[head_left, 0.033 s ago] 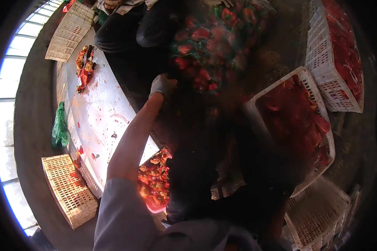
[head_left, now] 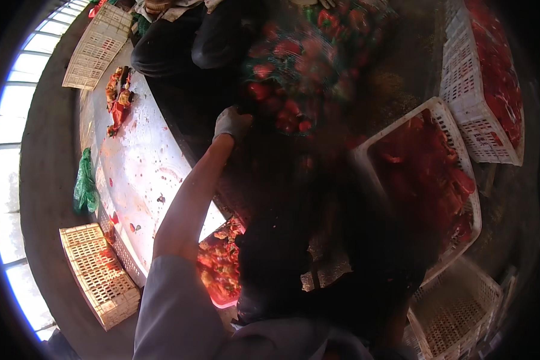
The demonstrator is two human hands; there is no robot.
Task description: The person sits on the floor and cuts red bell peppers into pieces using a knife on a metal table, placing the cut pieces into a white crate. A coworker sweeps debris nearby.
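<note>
My left hand, in a pale glove, is stretched forward past the edge of the metal table. Its fingers look curled inward, and dark shadow hides whatever they grip. Ahead and to its right lies a heap of red peppers in green netting, partly blurred by a smear on the picture. My right hand does not show; the right side around my lap is dark and smudged. Below my left forearm, a pink tub holds red and orange pepper pieces.
On the right stand a white crate of red peppers, another filled crate and a lower crate. Left are a pale crate, a green net bag and pepper scraps. Another person's knees and gloved hand are across.
The view has shifted very slightly. My left hand stays in nearly the same place, with its fingers still curled.
</note>
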